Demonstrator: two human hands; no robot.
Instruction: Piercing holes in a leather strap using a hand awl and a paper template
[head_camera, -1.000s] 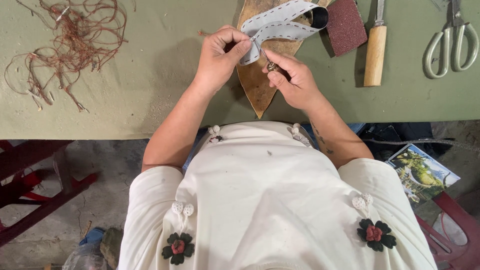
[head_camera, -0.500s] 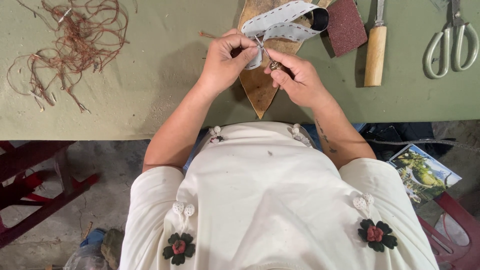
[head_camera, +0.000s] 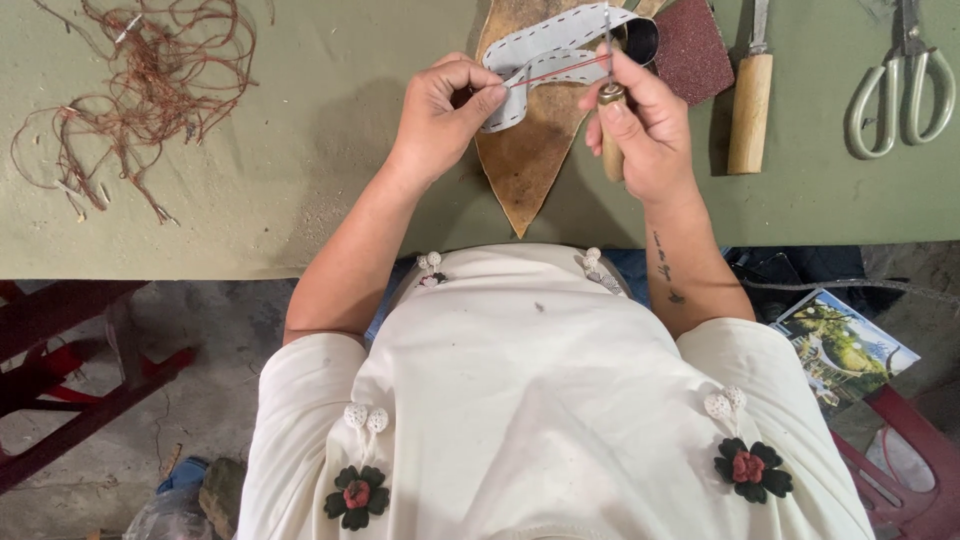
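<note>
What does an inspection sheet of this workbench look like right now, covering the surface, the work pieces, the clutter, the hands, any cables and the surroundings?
Surface: green table, dusty and scuffed.
Job's things: grey stitched strap lying over a brown leather piece; a red thread stretched between the hands.
Clutter: tangle of brown thread, red sandpaper sheet, wooden-handled tool, scissors.
Hands: left hand pinches the strap and thread; right hand grips a wooden-handled awl.
Cables: nothing seen.
Surroundings: concrete floor, red frame, printed booklet.
</note>
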